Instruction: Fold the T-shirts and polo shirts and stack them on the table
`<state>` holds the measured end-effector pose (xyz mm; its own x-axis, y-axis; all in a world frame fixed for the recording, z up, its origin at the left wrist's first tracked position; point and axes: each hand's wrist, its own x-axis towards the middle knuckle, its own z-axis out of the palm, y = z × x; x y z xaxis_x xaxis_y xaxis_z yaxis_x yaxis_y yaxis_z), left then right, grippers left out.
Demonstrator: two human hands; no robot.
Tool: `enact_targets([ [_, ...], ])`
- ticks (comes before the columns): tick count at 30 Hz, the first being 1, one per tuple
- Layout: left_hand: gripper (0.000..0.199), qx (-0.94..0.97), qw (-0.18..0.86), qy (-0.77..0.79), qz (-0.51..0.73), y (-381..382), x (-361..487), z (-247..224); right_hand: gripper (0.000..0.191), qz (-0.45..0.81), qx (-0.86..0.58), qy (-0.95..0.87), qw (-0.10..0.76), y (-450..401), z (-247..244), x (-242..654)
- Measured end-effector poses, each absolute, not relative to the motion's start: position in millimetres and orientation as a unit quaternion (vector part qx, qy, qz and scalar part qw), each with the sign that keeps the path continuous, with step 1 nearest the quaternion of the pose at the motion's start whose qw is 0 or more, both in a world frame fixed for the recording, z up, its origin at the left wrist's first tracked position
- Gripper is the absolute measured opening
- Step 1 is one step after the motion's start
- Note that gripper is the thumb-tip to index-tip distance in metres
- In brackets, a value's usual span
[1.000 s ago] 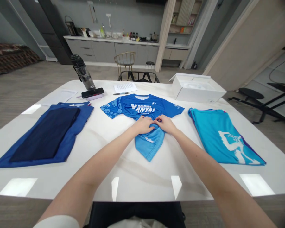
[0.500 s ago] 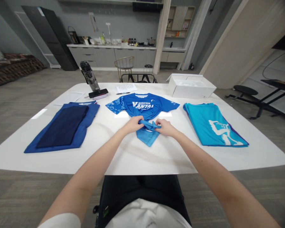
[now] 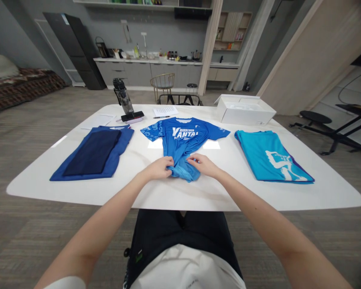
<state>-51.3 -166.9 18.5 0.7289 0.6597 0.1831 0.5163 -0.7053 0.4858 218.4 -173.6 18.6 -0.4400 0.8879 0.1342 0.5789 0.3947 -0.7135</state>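
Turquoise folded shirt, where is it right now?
In the head view, the folded turquoise T-shirt lies on the right of the white table, beside the blue marathon T-shirt.

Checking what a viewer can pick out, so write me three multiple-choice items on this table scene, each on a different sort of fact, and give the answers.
1. Where is the white box?
A) On the floor
B) At the far right of the white table
C) On the stool

2. What colour is the print on the turquoise T-shirt?
A) Black
B) Red
C) White

3. The lower end of the blue marathon T-shirt:
A) is bunched under the left hand and right hand
B) lies flat, untouched
C) hangs off the table

Answers:
1 B: the box sits on the far edge.
2 C: a white figure shows.
3 A: fabric gathers beneath both hands.
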Motion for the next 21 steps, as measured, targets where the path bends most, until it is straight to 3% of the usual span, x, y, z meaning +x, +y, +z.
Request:
enact_targets([
  [5, 0.03, 0.888, 0.222, 0.388, 0.107, -169, -79, 26, 0.03, 0.16, -0.468, -0.858, 0.14, -181, 7, 217],
  [9, 0.054, 0.866, 0.14, 0.478, 0.038, -175, -82, 24, 0.036, 0.119, -0.515, -0.847, 0.046, -206, 9, 225],
  [15, 0.065, 0.839, 0.004, 0.544, -0.023, -186, -71, 25, 0.053, 0.101, -0.56, -0.817, -0.092, -243, 34, 249],
  [17, 0.06, 0.847, 0.003, 0.531, -0.013, -190, -62, 27, 0.054, 0.137, -0.532, -0.831, -0.09, -246, 39, 254],
  [21, 0.034, 0.902, 0.032, 0.431, 0.02, -201, -41, 28, 0.037, 0.148, -0.505, -0.85, 0.011, -245, 34, 257],
])
